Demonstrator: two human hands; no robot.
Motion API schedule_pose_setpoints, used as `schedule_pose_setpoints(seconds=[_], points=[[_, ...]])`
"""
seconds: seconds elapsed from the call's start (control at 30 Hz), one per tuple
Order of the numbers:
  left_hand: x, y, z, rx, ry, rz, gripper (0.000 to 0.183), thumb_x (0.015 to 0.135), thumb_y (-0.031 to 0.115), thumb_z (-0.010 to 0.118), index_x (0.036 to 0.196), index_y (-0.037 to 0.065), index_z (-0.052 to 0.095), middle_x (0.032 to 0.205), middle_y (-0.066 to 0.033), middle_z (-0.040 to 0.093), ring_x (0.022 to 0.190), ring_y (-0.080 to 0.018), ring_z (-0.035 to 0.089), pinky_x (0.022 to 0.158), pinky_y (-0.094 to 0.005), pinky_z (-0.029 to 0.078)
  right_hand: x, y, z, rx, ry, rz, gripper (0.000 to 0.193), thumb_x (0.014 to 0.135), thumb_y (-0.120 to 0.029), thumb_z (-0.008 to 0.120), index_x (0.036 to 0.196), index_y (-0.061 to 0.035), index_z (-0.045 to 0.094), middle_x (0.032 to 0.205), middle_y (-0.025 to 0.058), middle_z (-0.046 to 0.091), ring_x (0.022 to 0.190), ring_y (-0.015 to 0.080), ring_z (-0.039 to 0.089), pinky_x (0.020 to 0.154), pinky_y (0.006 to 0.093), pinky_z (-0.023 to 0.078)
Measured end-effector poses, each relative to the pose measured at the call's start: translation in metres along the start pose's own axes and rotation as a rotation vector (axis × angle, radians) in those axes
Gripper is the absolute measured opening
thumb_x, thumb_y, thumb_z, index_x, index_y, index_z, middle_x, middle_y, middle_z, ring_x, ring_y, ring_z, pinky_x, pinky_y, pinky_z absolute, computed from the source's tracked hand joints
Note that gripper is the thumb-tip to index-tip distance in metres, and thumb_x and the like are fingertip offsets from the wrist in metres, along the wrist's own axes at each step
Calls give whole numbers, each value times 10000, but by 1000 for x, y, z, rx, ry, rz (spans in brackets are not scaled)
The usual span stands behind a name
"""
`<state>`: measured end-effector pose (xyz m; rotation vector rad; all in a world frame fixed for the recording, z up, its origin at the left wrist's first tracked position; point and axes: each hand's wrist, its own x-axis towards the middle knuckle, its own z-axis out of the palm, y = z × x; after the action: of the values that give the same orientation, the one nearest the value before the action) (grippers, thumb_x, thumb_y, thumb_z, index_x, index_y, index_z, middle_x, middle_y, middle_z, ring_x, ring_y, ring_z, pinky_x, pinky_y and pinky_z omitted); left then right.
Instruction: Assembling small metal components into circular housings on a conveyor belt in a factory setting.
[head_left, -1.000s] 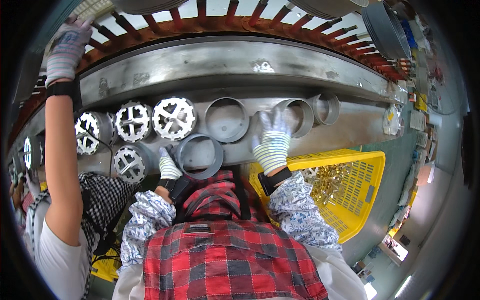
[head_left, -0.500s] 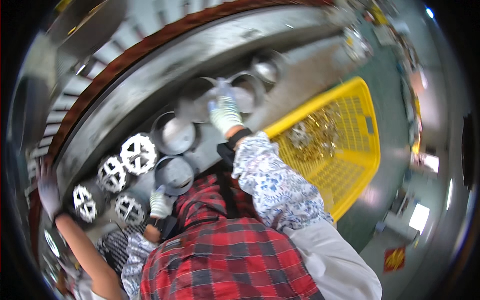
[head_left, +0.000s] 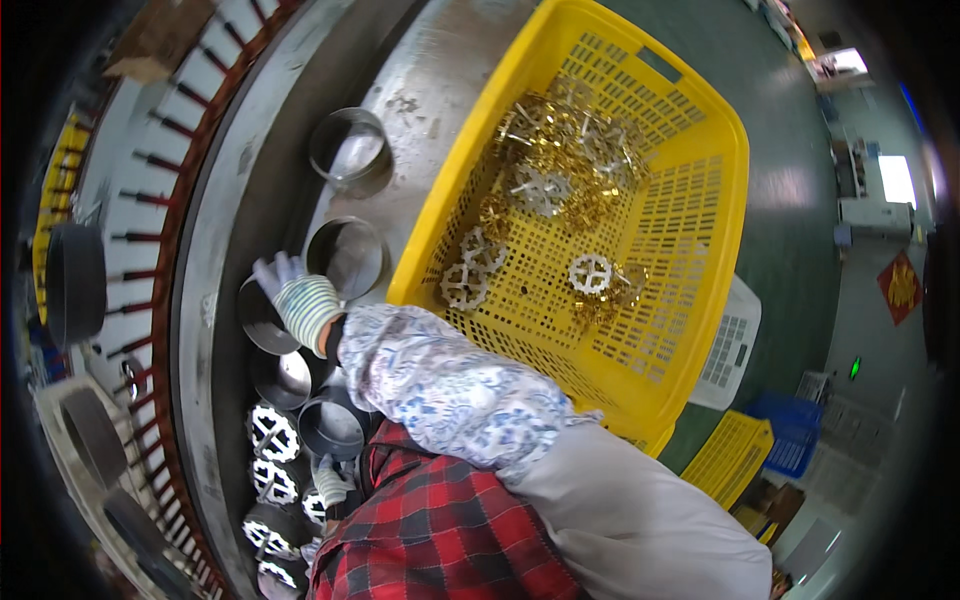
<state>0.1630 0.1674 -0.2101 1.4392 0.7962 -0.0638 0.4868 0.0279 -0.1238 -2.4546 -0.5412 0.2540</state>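
Note:
My right hand [head_left: 300, 302], in a striped work glove, reaches over a short, wide metal ring [head_left: 262, 325] at the trough's side. Its fingers are spread and extended over the rim; whether they press on it I cannot tell. Close to my body, my left hand [head_left: 333, 484], in a similar glove, is closed at the near edge of another metal ring [head_left: 332, 428]. Part of that hand is hidden by the ring and my apron. Between them stands a further ring [head_left: 284, 378] with a shiny inside. Two more rings, one [head_left: 347, 258] behind the other [head_left: 352, 150], stand farther off.
A large yellow basket [head_left: 715, 215] at the right holds gold shavings [head_left: 575, 150] and silver toothed discs [head_left: 590, 273]. Rings with toothed white discs [head_left: 273, 433] line the near left. Beyond the metal ledge [head_left: 235, 200] runs a reddish rail with rods [head_left: 165, 250].
The view has swung right, bringing more of the basket in. My right hand has moved from between the farther rings to a nearer one. A co-worker's bare forearm and gloved hand have left view.

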Motion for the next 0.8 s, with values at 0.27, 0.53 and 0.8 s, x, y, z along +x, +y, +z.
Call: schedule_pose_setpoints(seconds=[0.27,0.53,0.8], points=[[19,6,-65,50,76,-51,391,951,205,504,1291,15,542,1199,-148,603,1060,-241,582,896,-361,475,27,18,-53,122,-442,1,706,865,-241,612,1495,-264,295,1558,218,199,1367,441,329,1043,535,368],[-25,90,-6,435,447,-72,409,933,145,563,1305,-19,520,1256,-116,577,1148,-246,529,986,-362,414,-106,177,-214,766,569,435,197,913,-139,552,1038,-12,635,991,184,641,968,291,613,881,410,480],[28,261,194,1060,-189,428,490,874,60,574,1346,-13,461,1369,-239,470,1286,-382,445,1078,-407,359,-267,528,-131,772,326,1256,282,947,-132,488,1217,-50,490,947,160,623,751,281,603,622,395,503]])
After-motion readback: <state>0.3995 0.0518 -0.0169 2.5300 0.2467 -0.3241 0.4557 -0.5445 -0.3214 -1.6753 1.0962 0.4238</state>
